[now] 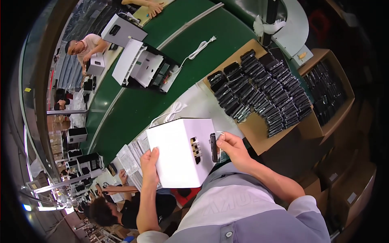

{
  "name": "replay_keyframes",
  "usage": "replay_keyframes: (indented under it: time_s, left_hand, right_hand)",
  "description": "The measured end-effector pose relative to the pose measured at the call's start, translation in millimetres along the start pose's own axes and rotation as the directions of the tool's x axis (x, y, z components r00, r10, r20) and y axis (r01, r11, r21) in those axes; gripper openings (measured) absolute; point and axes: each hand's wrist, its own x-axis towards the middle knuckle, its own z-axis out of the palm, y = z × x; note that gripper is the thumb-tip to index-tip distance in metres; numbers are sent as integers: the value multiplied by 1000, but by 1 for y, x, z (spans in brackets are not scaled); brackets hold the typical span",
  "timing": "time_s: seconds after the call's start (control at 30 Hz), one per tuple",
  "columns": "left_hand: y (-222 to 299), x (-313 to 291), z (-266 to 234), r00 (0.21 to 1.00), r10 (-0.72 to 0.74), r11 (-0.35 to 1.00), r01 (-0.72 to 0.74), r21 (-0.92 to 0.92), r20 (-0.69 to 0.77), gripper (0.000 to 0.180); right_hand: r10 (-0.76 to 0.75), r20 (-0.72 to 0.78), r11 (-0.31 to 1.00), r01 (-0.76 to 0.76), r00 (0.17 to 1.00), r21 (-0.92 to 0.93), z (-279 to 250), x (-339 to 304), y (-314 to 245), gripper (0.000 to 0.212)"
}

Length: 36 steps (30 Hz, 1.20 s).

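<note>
A white box-shaped appliance housing [172, 156] is held in front of my body, tilted. My left hand [150, 165] grips its left edge, thumb on the white face and the other fingers hidden behind. On the housing's right side is an oblong opening [196, 150] with metallic and yellowish parts inside. Just right of that opening, my right hand [234, 149] pinches a black oblong plastic part [214, 148] between thumb and fingers. Something thin and white sticks up at the fingertips. A white cord [174, 112] lies bundled behind the housing.
Rows of black parts in clear wrap [259, 91] lie on cardboard to the right, beside a carton [346, 97] of more. An opened white appliance [148, 69] sits on the green conveyor [133, 109]. Clear plastic bags [131, 160] lie at left. Other people work along the line.
</note>
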Motion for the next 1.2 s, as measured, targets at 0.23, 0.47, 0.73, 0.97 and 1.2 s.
replay_keyframes:
  time_s: [0.23, 0.47, 0.73, 0.97, 1.2]
  left_hand:
    - [-8, -13, 6, 994, 78, 997, -77, 10, -83, 34]
    - [-10, -5, 13, 870, 482, 800, -388, 457, -104, 38]
    - [-6, -2, 10, 972, 235, 920, -220, 324, -6, 51]
    - [-2, 0, 11, 969, 245, 913, -241, 330, 30, 50]
    - [-1, 2, 10, 966, 256, 918, -256, 302, 39, 51]
  right_hand:
    - [35, 26, 978, -29, 999, -207, 28, 3, -5, 21]
    - [-101, 52, 889, 114, 993, -443, 44, 3, -2, 20]
    - [-102, 85, 850, 131, 991, -511, 46, 9, -7, 18]
    - [9, 117, 901, 43, 993, -431, 46, 15, -16, 21]
    - [46, 227, 894, 61, 973, -443, 41, 24, -16, 24]
